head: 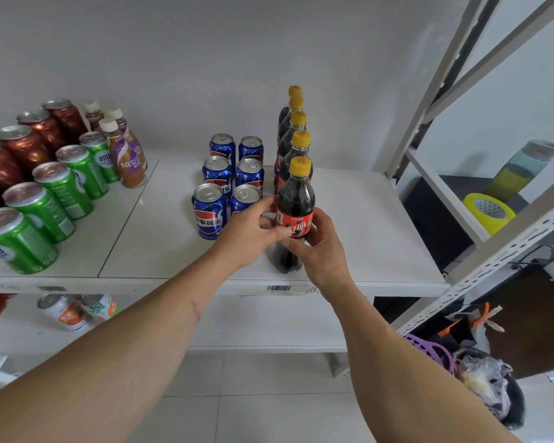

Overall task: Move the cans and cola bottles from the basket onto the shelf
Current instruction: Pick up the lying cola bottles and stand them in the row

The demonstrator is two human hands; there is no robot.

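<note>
Two bare forearms are reaching up from the bottom of the view toward the shelf, and both hands are meeting on one cola bottle at the front of its row. The left hand is cupping the label from the left with its thumb lying across the front, while the right hand is closing its grip around the bottle's lower body from the right; together they are likely squaring it up so the red label faces out. The bottle is standing upright on the shelf board, near the front edge, directly ahead of four more yellow-capped bottles lined up behind it. Just to its left, blue cola cans are sitting in two neat columns, so the bottle is apparently being kept tight beside them. The purple basket is showing low at the right, beyond the upright; what it is still holding cannot be told
</note>
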